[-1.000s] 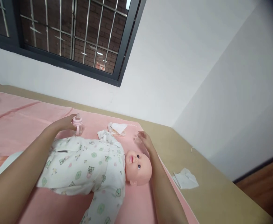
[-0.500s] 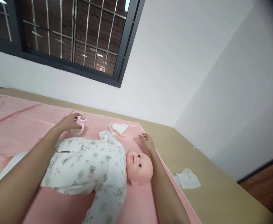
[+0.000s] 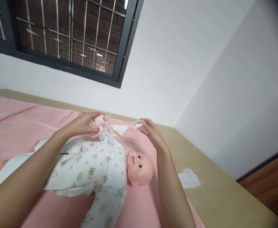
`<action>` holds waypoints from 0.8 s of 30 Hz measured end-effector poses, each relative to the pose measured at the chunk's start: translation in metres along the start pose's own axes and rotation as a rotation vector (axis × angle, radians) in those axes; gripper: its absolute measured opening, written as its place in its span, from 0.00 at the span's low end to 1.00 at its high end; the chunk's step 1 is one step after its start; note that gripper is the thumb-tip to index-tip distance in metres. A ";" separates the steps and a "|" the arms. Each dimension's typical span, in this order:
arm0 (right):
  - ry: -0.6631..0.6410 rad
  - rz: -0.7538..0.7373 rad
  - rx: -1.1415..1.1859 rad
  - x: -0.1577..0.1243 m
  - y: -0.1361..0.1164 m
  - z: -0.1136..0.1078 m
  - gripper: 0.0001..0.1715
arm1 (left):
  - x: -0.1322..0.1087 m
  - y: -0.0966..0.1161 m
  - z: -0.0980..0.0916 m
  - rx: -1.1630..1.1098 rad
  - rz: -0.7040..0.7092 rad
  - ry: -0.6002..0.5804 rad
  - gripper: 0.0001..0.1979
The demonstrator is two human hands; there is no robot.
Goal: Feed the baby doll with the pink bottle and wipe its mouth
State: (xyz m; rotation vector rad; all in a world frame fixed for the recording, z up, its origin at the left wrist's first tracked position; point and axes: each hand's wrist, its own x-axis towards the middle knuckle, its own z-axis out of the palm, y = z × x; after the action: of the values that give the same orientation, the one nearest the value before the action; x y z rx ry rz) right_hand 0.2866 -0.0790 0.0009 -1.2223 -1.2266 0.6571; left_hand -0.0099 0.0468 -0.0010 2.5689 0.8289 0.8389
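While the left hand (image 3: 85,124) grips a bottle (image 3: 100,121) (tilted), the right hand (image 3: 154,134) holds a cap (image 3: 138,124).

Left grip (image 3: 85,123), right grip (image 3: 155,134) curled

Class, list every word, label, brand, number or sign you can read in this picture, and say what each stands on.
None can be read.
Pink sheet, far edge: faint pale marks, perhaps lettering, too small to read.
Pink-collared bottle: no legible marking.
Doll's top: printed bears and shapes, no readable words.
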 end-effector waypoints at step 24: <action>-0.298 -0.203 -0.061 -0.039 -0.039 0.064 0.21 | -0.019 0.053 -0.003 0.143 0.286 -0.129 0.32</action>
State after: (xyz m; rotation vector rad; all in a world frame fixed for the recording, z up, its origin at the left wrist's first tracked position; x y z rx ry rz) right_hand 0.2070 -0.1041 0.0169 -1.0564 -1.6057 0.6708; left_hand -0.0019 -0.0059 0.0173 2.8785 0.5076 0.7014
